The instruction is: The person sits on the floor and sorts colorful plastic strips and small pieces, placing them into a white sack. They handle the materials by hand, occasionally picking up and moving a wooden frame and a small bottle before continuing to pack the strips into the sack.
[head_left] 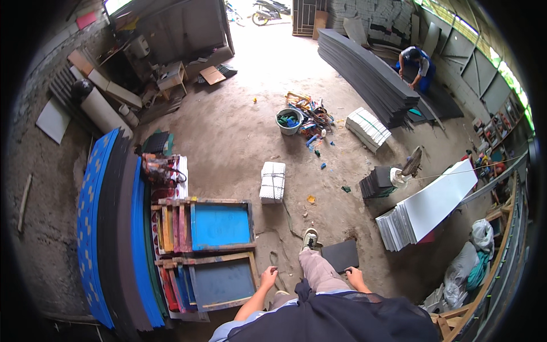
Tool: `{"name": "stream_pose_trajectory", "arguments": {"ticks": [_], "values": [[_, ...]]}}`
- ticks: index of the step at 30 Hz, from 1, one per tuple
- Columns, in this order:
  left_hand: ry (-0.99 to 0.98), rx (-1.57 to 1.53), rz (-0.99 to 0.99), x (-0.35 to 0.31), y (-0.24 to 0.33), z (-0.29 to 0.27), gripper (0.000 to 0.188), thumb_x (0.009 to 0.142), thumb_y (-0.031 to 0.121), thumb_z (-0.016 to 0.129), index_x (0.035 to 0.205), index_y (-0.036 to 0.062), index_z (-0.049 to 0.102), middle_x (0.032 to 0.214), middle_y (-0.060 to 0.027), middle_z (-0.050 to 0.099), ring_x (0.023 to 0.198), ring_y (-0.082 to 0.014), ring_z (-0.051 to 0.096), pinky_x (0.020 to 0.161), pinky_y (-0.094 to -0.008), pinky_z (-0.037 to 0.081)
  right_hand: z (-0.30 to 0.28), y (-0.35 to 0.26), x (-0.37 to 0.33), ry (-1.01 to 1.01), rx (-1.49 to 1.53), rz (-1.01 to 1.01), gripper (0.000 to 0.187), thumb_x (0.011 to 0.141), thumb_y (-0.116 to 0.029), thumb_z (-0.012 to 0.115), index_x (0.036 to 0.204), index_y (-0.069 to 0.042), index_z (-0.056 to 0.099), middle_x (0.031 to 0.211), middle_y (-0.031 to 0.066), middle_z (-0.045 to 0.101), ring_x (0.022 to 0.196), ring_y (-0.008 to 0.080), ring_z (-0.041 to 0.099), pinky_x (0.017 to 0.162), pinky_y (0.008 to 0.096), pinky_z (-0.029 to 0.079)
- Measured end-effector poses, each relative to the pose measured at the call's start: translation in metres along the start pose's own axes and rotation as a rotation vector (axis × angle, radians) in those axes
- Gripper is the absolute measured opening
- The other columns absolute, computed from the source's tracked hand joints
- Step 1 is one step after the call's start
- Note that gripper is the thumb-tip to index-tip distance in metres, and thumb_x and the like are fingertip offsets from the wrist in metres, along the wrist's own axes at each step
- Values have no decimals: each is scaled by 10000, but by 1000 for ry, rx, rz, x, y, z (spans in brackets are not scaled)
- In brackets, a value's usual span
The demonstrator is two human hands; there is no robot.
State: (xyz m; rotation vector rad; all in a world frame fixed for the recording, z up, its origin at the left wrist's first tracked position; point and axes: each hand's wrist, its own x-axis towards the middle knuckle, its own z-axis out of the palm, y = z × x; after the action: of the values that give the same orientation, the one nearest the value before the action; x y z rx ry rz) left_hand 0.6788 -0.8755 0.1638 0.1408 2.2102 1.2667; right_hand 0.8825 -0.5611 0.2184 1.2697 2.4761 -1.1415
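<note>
My left hand (269,277) is held low beside my left leg, fingers curled together. A thin dark strap (274,257) trails on the floor right by its fingertips; I cannot make out whether the fingers grip it. Left of this hand stand two rows of wood-framed printing screens, the front ones being a grey screen (223,281) and a blue screen (220,223). My right hand (357,279) hangs at my right side, loosely closed, with nothing visible in it. Just beyond it a dark grey foam sheet (340,256) lies flat on the floor, close to my shoe (309,239).
Blue and black foam sheets (117,228) lean at left. A tied white bundle (273,182) stands ahead, beyond it a bucket (289,121) and scattered scraps. White sheets (436,199) lie stacked at right. A co-worker (419,65) crouches beside a long dark foam stack (370,80).
</note>
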Motion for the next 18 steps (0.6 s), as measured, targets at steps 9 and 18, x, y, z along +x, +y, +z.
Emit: {"name": "stream_pose_trajectory", "arguments": {"ticks": [9,18], "values": [[56,360,-242,91,43,-45,276,783,247,568,996,79,616,930,-132,647,894,-268,618,804,-360,473,-31,-22,148,2,181,83,184,814,-44,476,912,1,625,709,126,654,640,182,649,616,306,516],[85,136,83,289,232,-14,222,841,135,527,1036,39,568,917,-125,645,851,-238,627,758,-325,478,-77,-73,281,113,390,289,171,839,-43,480,936,4,613,770,121,659,642,168,643,607,284,517]]}}
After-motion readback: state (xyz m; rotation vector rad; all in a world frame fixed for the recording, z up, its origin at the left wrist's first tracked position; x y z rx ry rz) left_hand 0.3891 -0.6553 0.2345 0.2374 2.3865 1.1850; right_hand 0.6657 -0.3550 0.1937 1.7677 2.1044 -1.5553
